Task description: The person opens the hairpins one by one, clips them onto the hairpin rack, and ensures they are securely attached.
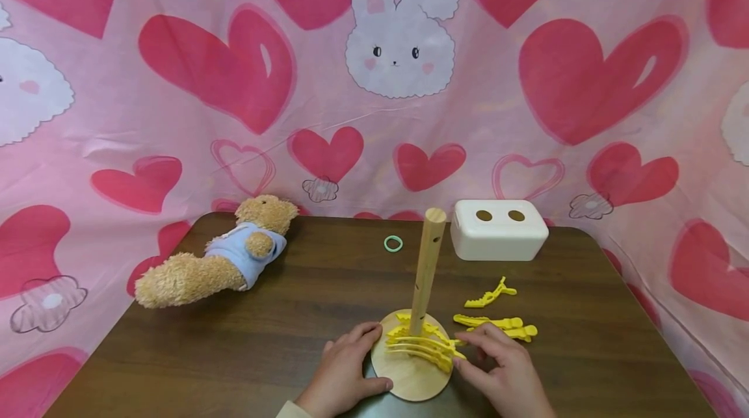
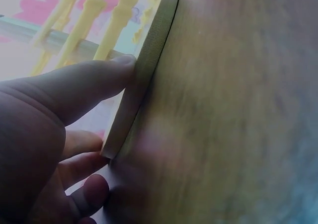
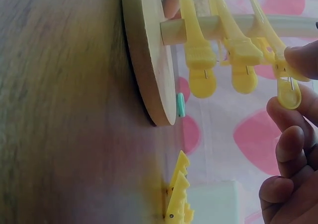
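Note:
A wooden stand has a round base (image 1: 409, 387) and an upright pole (image 1: 429, 268). Several yellow alligator hair clips (image 3: 200, 57) are clipped across the lower pole, one above another. My left hand (image 1: 345, 369) holds the base by its left rim, thumb at the near edge and fingers farther round. With thumb and fingertips, my right hand (image 1: 506, 369) pinches the handle end of the outermost hair clip (image 3: 288, 92), whose long jaws lie across the pole. In the left wrist view the thumb (image 2: 107, 77) presses against the base's edge.
Several loose yellow hair clips (image 1: 491, 322) lie on the table right of the stand, one (image 1: 490, 294) farther back. A teal ring (image 1: 393, 244) and a white box (image 1: 497, 239) with two holes are behind. A teddy bear (image 1: 248, 252) lies at left.

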### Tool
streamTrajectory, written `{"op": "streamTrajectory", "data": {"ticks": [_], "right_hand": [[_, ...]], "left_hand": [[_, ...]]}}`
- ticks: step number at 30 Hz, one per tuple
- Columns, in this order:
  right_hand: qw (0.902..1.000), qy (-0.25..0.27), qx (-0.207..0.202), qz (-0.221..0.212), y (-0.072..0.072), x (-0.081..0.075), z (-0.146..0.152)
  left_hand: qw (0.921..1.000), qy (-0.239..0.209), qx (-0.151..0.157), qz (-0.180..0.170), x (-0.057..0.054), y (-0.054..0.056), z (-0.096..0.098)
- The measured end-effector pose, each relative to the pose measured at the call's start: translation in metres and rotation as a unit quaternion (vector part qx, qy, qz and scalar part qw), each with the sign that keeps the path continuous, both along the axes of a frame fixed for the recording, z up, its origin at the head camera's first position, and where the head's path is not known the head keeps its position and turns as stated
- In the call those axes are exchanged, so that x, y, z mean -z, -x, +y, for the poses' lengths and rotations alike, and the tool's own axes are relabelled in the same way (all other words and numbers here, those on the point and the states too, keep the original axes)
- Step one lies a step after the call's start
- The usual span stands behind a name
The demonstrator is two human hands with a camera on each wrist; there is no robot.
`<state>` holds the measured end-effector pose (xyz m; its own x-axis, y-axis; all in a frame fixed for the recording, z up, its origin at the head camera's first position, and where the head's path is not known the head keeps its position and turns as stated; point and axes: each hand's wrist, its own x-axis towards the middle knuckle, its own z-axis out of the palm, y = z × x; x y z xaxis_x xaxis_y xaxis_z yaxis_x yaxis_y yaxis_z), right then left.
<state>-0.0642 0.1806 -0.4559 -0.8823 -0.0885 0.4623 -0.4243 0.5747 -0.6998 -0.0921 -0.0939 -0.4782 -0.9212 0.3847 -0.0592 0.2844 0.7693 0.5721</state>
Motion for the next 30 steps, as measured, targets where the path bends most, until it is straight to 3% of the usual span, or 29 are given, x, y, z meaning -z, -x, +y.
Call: {"op": "streamTrajectory", "data": {"ticks": [11, 20, 30], "right_hand": [[0.9995, 0.006, -0.032, -0.002, 0.004, 0.001, -0.006], [0.9981, 0.012, -0.053, 0.031, 0.007, 0.001, -0.008], [0.9991, 0.018, -0.038, 0.008, 0.006, 0.001, -0.011]], "left_hand": [[1.0000, 0.008, 0.001, 0.003, -0.002, 0.001, 0.001], [0.9997, 0.015, 0.003, 0.022, -0.004, 0.000, 0.002], [0.9994, 0.016, 0.001, 0.029, -0.004, -0.002, 0.001]]}}
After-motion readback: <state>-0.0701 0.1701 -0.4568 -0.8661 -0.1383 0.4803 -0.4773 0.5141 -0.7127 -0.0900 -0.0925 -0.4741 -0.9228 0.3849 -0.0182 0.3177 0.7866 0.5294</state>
